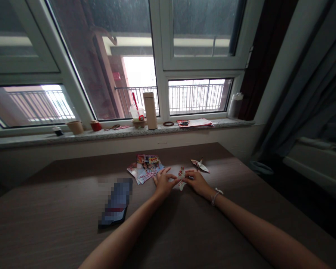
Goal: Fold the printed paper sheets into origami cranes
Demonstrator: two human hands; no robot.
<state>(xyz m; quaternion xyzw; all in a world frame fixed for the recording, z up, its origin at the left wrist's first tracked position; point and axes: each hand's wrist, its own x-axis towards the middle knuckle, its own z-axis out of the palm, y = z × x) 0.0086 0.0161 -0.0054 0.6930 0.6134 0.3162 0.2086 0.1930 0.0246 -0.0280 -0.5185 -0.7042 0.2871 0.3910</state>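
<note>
Fingers (172, 176) of both hands pinch a half-folded paper figure (181, 178) on the bench (72, 224) — one finished figure (200, 165) done, printed sheets (145, 168) unfolded.

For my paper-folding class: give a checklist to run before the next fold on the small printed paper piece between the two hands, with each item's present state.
1. Both hands on the piece: left hand and right hand meet at the small folded printed paper piece. Ok.
2. Piece resting on the brown wooden table: ok.
3. Finished folded paper figure lies apart from the hands: ok.
4. Stack of colourful printed sheets beside the left hand, not under the piece: ok.
5. Dark flat object well away from the hands: ok.
6. Creases aligned: cannot tell, too small.
</note>
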